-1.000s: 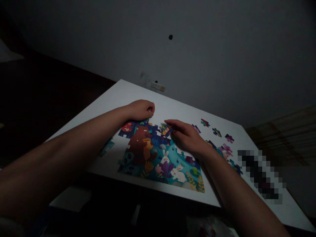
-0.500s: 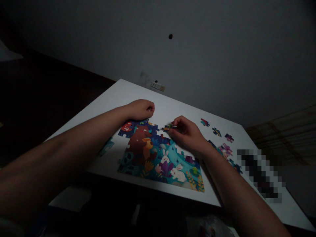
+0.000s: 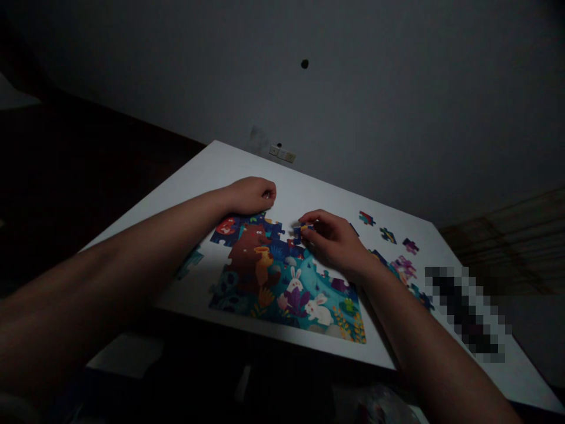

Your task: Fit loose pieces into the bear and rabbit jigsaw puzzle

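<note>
A partly assembled colourful jigsaw puzzle (image 3: 282, 277) with a bear and white rabbits lies on the white table (image 3: 220, 168). My right hand (image 3: 333, 241) pinches a small puzzle piece (image 3: 300, 231) at the puzzle's upper edge, fingers curled round it. My left hand (image 3: 251, 195) rests as a closed fist on the table just above the puzzle's top left corner; whether it holds anything is hidden.
Several loose puzzle pieces (image 3: 388, 237) lie scattered on the table to the right of my right hand. A grey wall (image 3: 353, 88) rises behind the table, with a small socket (image 3: 282, 155) near the table's far edge. The room is dark.
My right hand went from lying flat on the puzzle to lifting a piece in a pinch, then lowered and turned it at the puzzle's top edge. The left hand stayed still.
</note>
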A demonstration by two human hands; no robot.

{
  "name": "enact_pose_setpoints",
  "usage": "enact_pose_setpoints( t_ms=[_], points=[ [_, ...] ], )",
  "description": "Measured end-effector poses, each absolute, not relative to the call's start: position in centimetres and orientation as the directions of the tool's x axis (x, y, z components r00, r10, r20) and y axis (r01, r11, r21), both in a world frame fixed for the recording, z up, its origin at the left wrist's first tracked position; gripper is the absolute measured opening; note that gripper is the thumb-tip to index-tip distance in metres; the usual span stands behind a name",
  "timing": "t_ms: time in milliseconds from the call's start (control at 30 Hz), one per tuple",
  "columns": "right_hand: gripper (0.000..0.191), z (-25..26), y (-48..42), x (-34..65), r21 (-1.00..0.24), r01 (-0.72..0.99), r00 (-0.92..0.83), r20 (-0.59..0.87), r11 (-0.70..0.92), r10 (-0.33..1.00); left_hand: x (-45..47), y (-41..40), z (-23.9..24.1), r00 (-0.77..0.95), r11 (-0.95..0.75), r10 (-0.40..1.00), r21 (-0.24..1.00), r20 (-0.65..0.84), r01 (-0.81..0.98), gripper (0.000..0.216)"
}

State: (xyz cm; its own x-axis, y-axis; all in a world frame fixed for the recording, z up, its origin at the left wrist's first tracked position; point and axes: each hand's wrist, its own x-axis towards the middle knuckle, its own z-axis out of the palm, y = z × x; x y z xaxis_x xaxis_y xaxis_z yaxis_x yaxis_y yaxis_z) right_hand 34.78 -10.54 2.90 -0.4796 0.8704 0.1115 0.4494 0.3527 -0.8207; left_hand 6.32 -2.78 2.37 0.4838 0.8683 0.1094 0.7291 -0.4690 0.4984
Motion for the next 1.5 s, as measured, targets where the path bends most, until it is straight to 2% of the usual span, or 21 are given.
enact_pose_setpoints(
  t_ms=[400,833,1133,1367,1500],
  points=[
    [0.014,3.3,-10.7,34.8,-0.821,0.439,-0.479,0.129,0.364,0.868,6.6,-3.2,3.0,0.476,-0.455,0.875,0.474,0.082,0.754,0.018],
    [0.018,3.5,-10.7,34.9,-0.764,0.494,-0.513,0.13,0.416,0.848,6.6,-3.3,3.1,0.492,-0.47,0.867,0.464,0.083,0.751,0.024],
    [0.025,3.9,-11.1,34.9,-0.733,0.524,-0.538,0.111,0.434,0.836,6.6,-3.8,3.3,0.518,-0.513,0.851,0.357,0.09,0.78,0.025],
    [0.026,4.0,-11.0,35.0,-0.674,0.551,-0.566,0.132,0.492,0.814,6.6,-3.9,3.3,0.518,-0.512,0.85,0.37,0.091,0.775,0.022],
    [0.028,4.0,-11.1,35.0,-0.686,0.548,-0.564,0.119,0.479,0.817,6.6,-3.8,3.2,0.524,-0.52,0.846,0.367,0.099,0.771,0.024]
  ],
)
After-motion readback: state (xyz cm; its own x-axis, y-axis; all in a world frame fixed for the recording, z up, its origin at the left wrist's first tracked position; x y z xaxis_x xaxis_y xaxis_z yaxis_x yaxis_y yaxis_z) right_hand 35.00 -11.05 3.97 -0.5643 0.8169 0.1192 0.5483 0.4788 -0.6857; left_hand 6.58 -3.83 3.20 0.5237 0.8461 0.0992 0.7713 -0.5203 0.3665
